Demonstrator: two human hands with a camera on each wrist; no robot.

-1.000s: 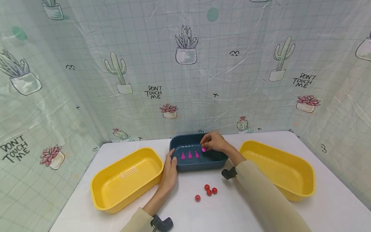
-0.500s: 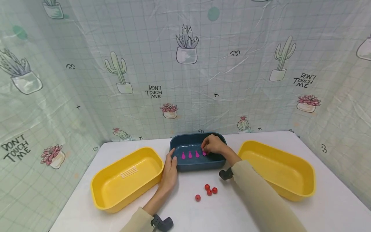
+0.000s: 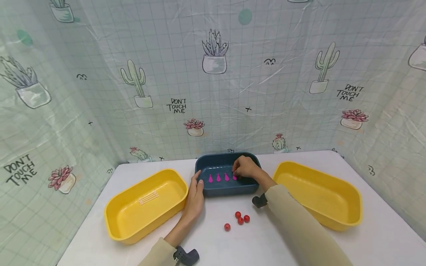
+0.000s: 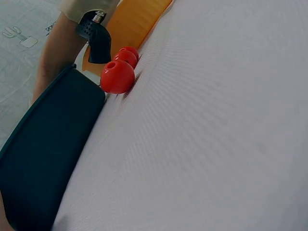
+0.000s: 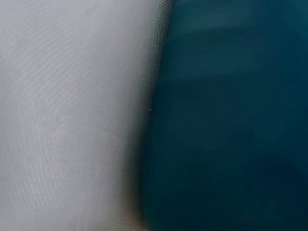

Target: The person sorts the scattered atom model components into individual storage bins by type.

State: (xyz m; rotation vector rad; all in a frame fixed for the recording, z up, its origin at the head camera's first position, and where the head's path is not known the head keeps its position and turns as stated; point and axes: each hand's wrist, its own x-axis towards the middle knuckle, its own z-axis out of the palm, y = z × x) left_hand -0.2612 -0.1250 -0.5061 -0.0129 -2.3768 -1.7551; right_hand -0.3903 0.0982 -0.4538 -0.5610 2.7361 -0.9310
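In the head view, a dark blue tray (image 3: 229,190) stands at the back middle of the white table. Inside it, 3 small pink pear-shaped pieces (image 3: 218,178) form a row. At the row's right end, my right hand (image 3: 245,168) has its fingertips at the top of another pink pear-shaped piece (image 3: 235,177), which they seem to pinch and partly cover. My left hand (image 3: 194,199) rests against the tray's left end, index finger and thumb at the rim; its other fingers are hidden. The tray wall (image 5: 226,125) fills much of the right wrist view.
Several red beads (image 3: 240,221) with holes lie on the table before the tray. A yellow bin (image 3: 116,218) at left holds several pale sticks (image 3: 148,198). Another yellow bin (image 3: 342,199) stands right, partly behind my right sleeve (image 3: 299,221). A patterned curtain (image 3: 233,122) hangs behind.
My right hand has brought the pink piece slightly nearer and down, into line with the other pink pieces, then stayed almost still. My left hand and the tray look unchanged.
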